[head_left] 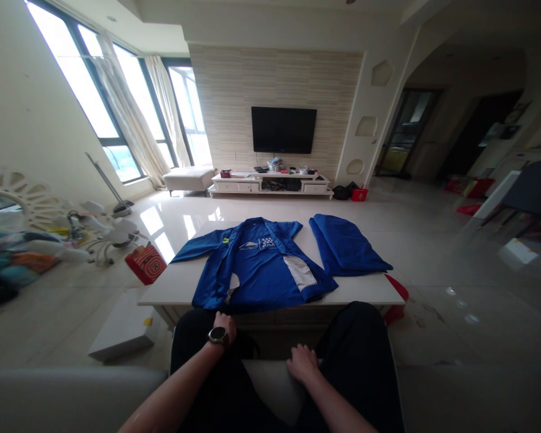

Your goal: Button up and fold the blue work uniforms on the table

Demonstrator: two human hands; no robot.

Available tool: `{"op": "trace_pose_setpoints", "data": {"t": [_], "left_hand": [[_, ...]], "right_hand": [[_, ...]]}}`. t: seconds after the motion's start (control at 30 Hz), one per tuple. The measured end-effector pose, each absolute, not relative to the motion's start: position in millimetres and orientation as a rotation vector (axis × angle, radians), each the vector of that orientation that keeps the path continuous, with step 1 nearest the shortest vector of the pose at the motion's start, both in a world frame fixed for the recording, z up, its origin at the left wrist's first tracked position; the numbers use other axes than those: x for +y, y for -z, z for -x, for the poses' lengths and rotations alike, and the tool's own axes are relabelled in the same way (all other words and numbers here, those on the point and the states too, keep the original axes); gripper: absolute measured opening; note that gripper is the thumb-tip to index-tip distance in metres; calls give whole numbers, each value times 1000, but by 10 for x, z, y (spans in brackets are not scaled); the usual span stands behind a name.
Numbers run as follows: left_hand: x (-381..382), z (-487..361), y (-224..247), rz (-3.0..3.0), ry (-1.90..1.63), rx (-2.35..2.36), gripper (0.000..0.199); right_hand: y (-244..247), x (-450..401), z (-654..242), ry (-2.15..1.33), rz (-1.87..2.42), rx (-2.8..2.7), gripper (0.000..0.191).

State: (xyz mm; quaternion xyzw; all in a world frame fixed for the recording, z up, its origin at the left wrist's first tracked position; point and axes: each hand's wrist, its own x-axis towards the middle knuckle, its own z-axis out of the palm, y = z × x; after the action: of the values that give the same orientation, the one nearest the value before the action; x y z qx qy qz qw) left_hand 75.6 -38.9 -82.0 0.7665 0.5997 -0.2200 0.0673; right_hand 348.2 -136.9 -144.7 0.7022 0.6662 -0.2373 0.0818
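My left hand [225,328], with a dark round watch [217,335] on its wrist, rests on my left knee with fingers loosely bent. My right hand [303,363] lies by the inside of my right thigh, fingers slightly apart. Neither hand holds anything. Just beyond my knees, a blue jacket [261,264] lies spread on the white table [360,296], its front open, white lining patches and printed lettering showing. To its right sits a folded blue garment [345,245]. Both garments are apart from my hands.
A white box [121,331] and a red patterned bag [146,263] stand on the floor left of the table. Something red [395,300] shows by its right end. Assorted items pile up far left. A TV [284,130] hangs above a low cabinet [234,186].
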Motion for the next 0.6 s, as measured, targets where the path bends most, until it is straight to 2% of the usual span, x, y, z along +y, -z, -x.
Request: {"op": "trace_pose_setpoints", "data": {"t": [0.6], "left_hand": [[-296, -678, 613, -2224, 557, 1798, 40]], "right_hand": [[1460, -1359, -3485, 712, -2092, 1999, 40]]}}
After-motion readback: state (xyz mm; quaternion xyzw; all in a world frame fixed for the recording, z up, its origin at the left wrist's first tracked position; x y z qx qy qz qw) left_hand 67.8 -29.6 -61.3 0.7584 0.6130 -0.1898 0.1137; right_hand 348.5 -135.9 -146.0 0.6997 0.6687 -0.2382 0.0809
